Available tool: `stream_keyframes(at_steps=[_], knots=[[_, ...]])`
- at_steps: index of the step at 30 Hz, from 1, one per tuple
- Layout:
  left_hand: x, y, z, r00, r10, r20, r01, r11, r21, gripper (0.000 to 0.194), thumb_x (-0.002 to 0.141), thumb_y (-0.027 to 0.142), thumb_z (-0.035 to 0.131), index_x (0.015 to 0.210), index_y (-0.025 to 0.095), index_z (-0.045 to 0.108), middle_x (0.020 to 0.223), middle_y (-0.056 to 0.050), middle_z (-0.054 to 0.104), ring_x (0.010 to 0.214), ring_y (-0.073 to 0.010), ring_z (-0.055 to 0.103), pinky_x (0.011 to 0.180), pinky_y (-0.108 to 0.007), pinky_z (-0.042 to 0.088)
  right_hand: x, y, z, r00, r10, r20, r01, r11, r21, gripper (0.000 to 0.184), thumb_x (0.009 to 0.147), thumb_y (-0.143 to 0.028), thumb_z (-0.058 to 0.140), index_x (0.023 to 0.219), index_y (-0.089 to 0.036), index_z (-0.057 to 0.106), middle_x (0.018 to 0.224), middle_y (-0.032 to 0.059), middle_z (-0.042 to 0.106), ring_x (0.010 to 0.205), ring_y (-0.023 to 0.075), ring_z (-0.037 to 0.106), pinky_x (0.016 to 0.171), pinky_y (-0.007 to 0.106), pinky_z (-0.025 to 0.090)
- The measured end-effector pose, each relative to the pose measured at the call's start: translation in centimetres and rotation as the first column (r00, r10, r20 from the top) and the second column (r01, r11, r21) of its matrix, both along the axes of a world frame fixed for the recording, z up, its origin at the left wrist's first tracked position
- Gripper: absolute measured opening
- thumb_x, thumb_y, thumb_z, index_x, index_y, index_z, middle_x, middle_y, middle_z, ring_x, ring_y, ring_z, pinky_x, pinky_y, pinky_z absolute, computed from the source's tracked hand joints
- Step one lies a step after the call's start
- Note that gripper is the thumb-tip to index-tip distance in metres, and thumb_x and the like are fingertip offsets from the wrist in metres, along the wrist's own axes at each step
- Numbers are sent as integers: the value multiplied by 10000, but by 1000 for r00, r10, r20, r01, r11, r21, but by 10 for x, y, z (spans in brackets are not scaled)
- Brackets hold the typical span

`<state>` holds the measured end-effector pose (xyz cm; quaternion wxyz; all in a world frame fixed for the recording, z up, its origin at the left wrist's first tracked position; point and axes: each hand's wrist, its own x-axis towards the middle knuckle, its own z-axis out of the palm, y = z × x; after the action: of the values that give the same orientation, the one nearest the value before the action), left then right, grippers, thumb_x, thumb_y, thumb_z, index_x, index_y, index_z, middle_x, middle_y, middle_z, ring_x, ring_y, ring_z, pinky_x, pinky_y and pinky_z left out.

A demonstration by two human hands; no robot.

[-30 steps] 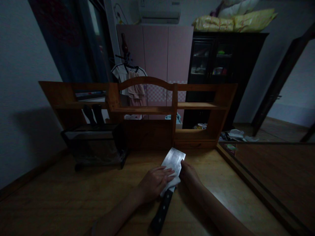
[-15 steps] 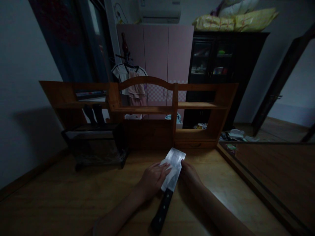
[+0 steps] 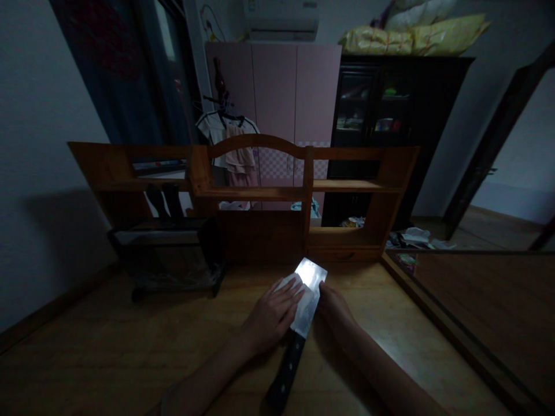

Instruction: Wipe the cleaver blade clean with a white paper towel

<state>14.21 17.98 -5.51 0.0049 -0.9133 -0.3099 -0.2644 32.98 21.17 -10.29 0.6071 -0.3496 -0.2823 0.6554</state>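
A cleaver (image 3: pixel 306 315) with a wide shiny blade and a black riveted handle is tilted above the wooden desk, its handle toward me. My right hand (image 3: pixel 337 312) pinches the right edge of the blade; the fingers behind it are hidden. My left hand (image 3: pixel 272 315) presses a white tissue (image 3: pixel 289 281) against the blade's face from the left. Its fingers lie over the tissue, which shows around the fingertips. No hand is on the handle.
A black knife block (image 3: pixel 167 260) with two dark handles sticking up stands at the left on the desk (image 3: pixel 182 341). A wooden shelf unit (image 3: pixel 260 193) runs along the back. At the right is the desk's raised edge (image 3: pixel 433 315). Cabinets stand beyond.
My left hand and the tissue have slid a little up the blade, baring its lower part. A bright glare now shows near the blade's far end. My right hand stays put.
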Motion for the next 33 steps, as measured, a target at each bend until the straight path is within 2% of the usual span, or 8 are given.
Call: stream_keyframes(at_steps=[5,9,16,20,23,27,33], knots=[[3,2,-6,997,55,-52,-57,998,-33,450,995,236,322,1443,261,294,1493,17,277,1400,-167,165,1153,-434,196,4,-1,0,997,27,73,-25,999,-26,286,810,-351,610,926,-98,678,882,135,714,744,245,675,665,312,529],[0,8,-13,990,134,-43,-135,990,-39,448,999,255,310,1446,278,285,1507,25,235,1401,-158,160,1152,-408,213,2,-3,5,995,33,90,-31,999,-22,275,816,-352,600,923,-110,678,881,132,715,760,264,677,696,345,533],[-5,18,-22,966,258,-24,-258,966,0,449,988,229,298,1437,239,309,1506,-1,242,1399,-163,175,1147,-425,215,2,-2,4,997,2,83,1,999,-34,212,817,-334,610,872,-141,677,834,99,719,787,250,675,697,324,533],[-6,19,-25,961,277,-14,-277,961,14,445,981,232,313,1426,227,333,1500,-17,263,1395,-173,191,1144,-428,217,2,-3,5,996,-13,93,18,998,-56,208,810,-346,626,859,-149,671,792,85,714,759,241,674,662,306,530],[-4,19,-25,963,268,-13,-268,963,7,443,982,234,310,1424,222,336,1501,-20,262,1395,-177,191,1141,-430,225,2,-4,8,996,-21,89,28,997,-77,200,806,-338,630,845,-145,669,768,87,709,732,235,674,642,297,525],[-1,13,-20,974,221,-42,-221,975,-7,448,989,248,304,1437,230,306,1505,-11,251,1399,-172,176,1150,-443,192,2,-4,8,996,-11,85,16,998,-59,200,826,-317,594,872,-138,671,839,103,711,738,227,673,650,292,521],[5,-2,-2,991,-7,-131,-2,998,-67,448,1005,293,283,1450,248,272,1490,1,290,1398,-164,181,1166,-458,101,2,-2,8,995,-26,99,37,993,-115,238,867,-302,513,829,-129,671,774,98,703,620,183,645,579,256,504]])
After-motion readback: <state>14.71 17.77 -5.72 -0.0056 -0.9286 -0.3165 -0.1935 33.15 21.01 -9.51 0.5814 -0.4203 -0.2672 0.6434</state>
